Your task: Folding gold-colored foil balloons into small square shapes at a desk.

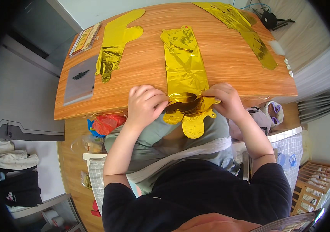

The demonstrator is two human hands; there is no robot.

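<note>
A flat gold foil balloon lies lengthwise on the wooden table, its near end folding down over the front edge toward my lap. My left hand pinches the left side of the foil at that edge, fingers curled. On the opposite side my right hand pinches the foil near a small tab. Between the hands the foil is creased and dark with reflections, and a rounded lobe hangs below. A second gold foil balloon lies flat at the far left, and a third at the far right.
The wooden table has a grey clear-fronted folder and a printed booklet on its left. Small white discs line the right edge. A black stand is behind. Red plastic bag sits below the table.
</note>
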